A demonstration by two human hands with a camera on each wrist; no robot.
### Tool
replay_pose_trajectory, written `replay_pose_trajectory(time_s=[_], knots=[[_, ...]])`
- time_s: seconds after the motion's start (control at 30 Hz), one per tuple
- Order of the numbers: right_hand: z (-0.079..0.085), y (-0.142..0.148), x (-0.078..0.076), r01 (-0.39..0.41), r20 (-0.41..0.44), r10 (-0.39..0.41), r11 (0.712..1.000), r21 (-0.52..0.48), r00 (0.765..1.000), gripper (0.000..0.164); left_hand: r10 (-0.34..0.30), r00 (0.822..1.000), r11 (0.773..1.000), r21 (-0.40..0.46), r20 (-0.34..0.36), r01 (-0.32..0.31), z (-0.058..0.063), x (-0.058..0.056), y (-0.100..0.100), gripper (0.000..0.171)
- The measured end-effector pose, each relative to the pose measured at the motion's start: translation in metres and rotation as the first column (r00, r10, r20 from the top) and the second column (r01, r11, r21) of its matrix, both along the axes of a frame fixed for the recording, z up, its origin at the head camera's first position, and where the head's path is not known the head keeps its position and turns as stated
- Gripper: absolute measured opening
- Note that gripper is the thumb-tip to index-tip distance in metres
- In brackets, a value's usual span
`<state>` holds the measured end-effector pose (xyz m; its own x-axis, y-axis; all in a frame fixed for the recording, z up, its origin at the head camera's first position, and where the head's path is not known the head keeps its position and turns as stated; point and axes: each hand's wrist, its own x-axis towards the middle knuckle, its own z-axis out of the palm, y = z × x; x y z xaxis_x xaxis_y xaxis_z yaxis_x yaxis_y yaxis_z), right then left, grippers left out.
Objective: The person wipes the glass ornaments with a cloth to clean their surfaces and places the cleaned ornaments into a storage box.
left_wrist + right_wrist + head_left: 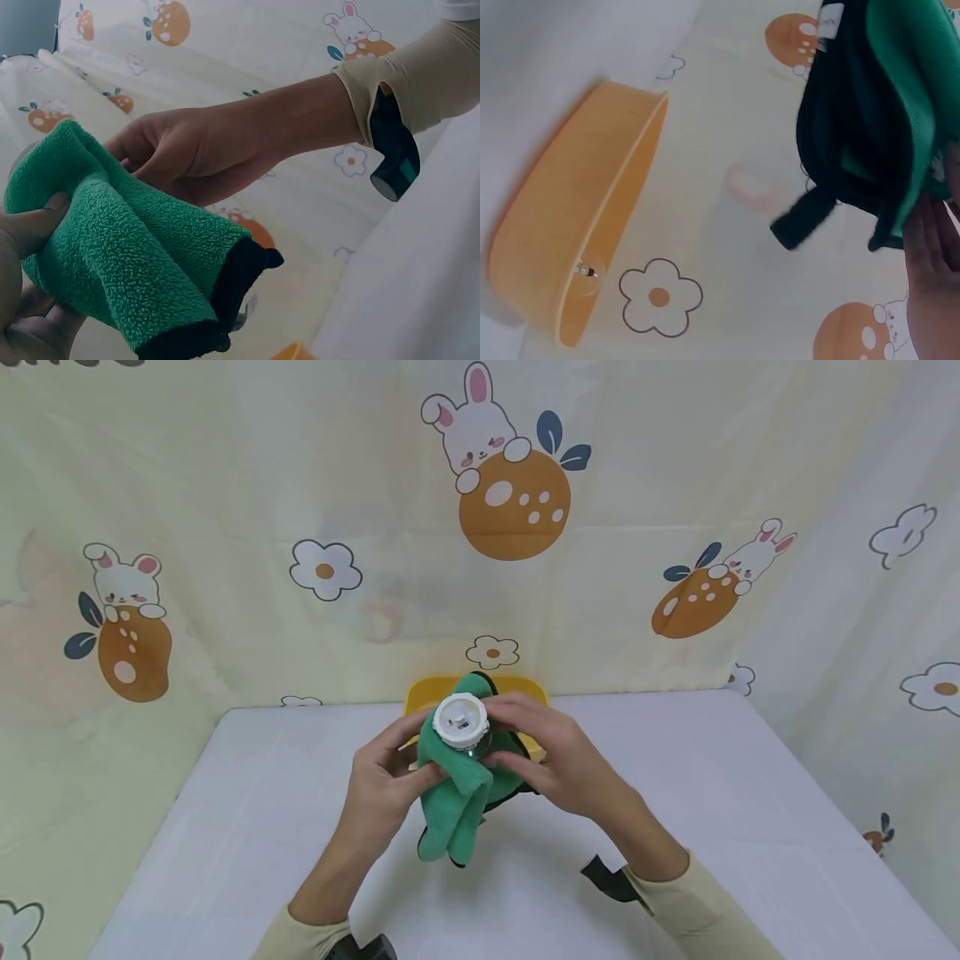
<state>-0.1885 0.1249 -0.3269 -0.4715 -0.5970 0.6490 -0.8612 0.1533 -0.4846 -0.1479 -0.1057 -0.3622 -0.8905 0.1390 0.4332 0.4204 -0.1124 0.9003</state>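
A clear jar with a round white lid (461, 721) stands out from the folds of a green cloth (453, 802) with black edging. In the head view my left hand (386, 785) grips the cloth from the left, thumb on its front. My right hand (558, 752) curls round the jar from the right, its fingers close by the lid. The left wrist view shows the folded cloth (127, 240) hiding the jar and the right fingertips. From the right wrist view, the cloth's dark lining (862, 112) hangs open with a black strap below it.
A yellow basin (431, 691) stands at the table's far edge, behind the hands. Inside its rim, in the right wrist view, shows a small clear round thing (591, 276) with a dark tip. A printed curtain (637, 468) hangs behind the white table (285, 827).
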Motion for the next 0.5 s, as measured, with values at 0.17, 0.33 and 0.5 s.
replay_pose_trajectory(time_s=[0.17, 0.33, 0.5], knots=[[-0.0029, -0.0015, 0.0012, 0.033, -0.069, -0.032, 0.999, 0.013, 0.997, 0.066, -0.002, 1.0, 1.0, -0.017, -0.003, 0.002, -0.0001, 0.0008, 0.0012, 0.056], [-0.0021, -0.0023, 0.0032, 0.067, -0.098, -0.067, 0.998, -0.002, 0.993, 0.065, -0.006, 1.0, 1.0, -0.017, -0.005, 0.005, -0.0007, 0.0008, 0.0012, 0.054], [0.0003, 0.0007, 0.0048, 0.092, -0.109, -0.095, 0.995, -0.032, 0.989, 0.06, 0.004, 1.0, 1.0, 0.003, 0.006, -0.004, -0.0002, 0.0008, -0.0017, 0.052]])
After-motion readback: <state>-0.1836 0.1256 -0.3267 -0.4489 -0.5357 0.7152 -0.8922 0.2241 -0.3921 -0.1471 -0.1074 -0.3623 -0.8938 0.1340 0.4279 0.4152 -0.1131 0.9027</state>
